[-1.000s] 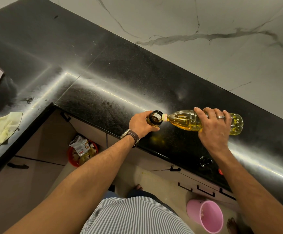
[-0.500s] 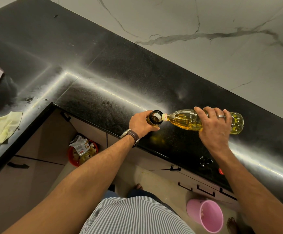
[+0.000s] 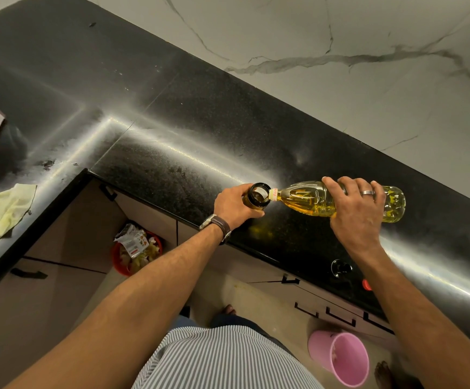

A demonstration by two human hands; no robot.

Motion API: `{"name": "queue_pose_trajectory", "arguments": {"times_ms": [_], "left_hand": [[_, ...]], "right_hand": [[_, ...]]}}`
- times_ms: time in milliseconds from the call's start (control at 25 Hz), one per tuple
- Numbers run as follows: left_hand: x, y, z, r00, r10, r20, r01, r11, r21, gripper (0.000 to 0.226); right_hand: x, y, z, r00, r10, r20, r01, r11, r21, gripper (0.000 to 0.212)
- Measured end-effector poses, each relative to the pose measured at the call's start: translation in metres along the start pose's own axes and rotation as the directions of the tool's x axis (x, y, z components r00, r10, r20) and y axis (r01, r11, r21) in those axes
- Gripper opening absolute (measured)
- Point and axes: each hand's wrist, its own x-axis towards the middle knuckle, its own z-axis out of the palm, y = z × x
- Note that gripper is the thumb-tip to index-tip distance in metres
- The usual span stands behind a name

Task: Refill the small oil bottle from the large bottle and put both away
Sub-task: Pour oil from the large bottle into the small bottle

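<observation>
Black speckled stone forms an L-shaped kitchen counter [image 3: 205,113] under a white marbled wall, seen from above by the person working at it. Near the counter's front edge stands the small oil bottle [image 3: 257,195], dark glass, mouth open and upright. The left hand [image 3: 236,204], a watch on its wrist, is wrapped round the side of it, steadying it on the counter. The right hand [image 3: 354,209], wearing a ring, is closed over the large bottle [image 3: 309,199], clear plastic with yellow oil inside, held almost flat above the counter with its neck touching the small bottle's rim.

Compared with a second ago almost nothing has shifted: both hands keep their places and the large bottle sits at nearly the same tilt (its far end perhaps a touch higher). That reads as a steady pour under way, so the refill is probably mid-step, with capping and putting away not yet done. The stream itself is too small to make out.

Counted: two bottles, two hands, one yellow cloth [image 3: 2,211] far along the counter's other arm, one red bin [image 3: 137,252] and one pink bucket [image 3: 340,357] on the floor below the counter.
</observation>
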Motion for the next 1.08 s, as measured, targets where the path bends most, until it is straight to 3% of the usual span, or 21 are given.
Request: {"name": "queue_pose_trajectory", "arguments": {"times_ms": [1080], "left_hand": [[0.0004, -0.0019, 0.0007, 1.000, 0.007, -0.010, -0.007, 1.000, -0.004, 0.069]], "right_hand": [[0.0032, 0.0003, -0.0035, 1.000, -0.019, -0.003, 0.019, 1.000, -0.021, 0.078]]}}
